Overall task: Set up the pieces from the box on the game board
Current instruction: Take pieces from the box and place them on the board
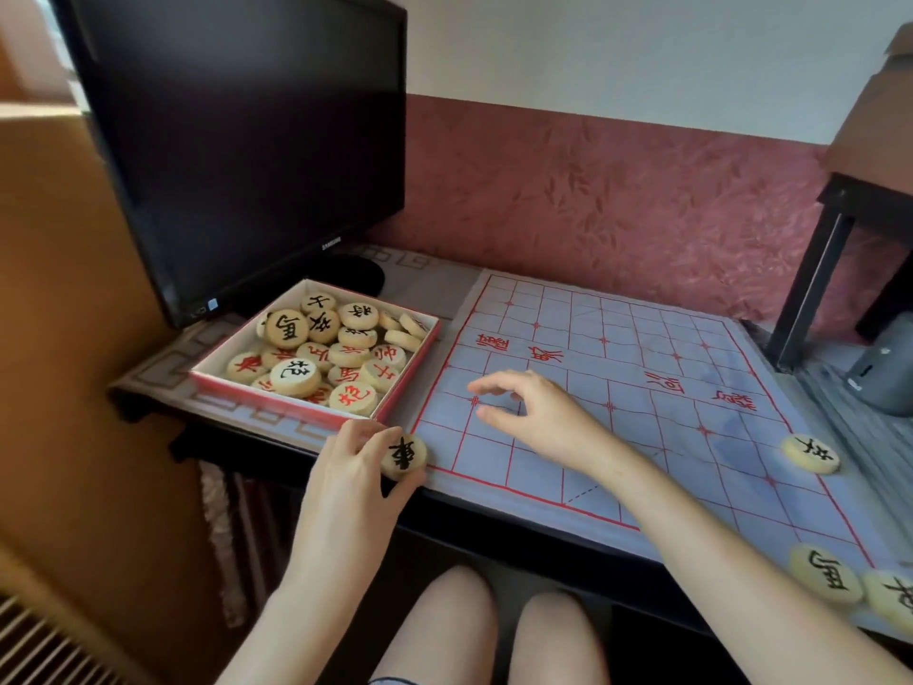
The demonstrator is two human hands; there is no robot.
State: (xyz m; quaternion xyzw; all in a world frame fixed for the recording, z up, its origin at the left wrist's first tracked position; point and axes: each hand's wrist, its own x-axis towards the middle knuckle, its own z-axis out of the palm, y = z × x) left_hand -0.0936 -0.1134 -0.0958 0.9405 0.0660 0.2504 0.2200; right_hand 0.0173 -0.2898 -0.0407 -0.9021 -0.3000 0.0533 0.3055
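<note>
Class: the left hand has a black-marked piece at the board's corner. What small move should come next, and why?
Probably lower the piece onto the near-left corner point of the board and release. The left hand pinches it just beside that corner, the right hand hovers open, and the box holds many more.

One board (642, 338), one box (276, 400), four pieces (402, 457) (810, 453) (825, 573) (894, 598) outside it

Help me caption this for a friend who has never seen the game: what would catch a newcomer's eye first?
The red box heaped with round pieces marked in red and black, left of the pale game board. Next, the left hand pinching a black-marked piece at the board's near left corner, while the right hand hovers open over the grid. A big dark monitor looms behind the box.
</note>
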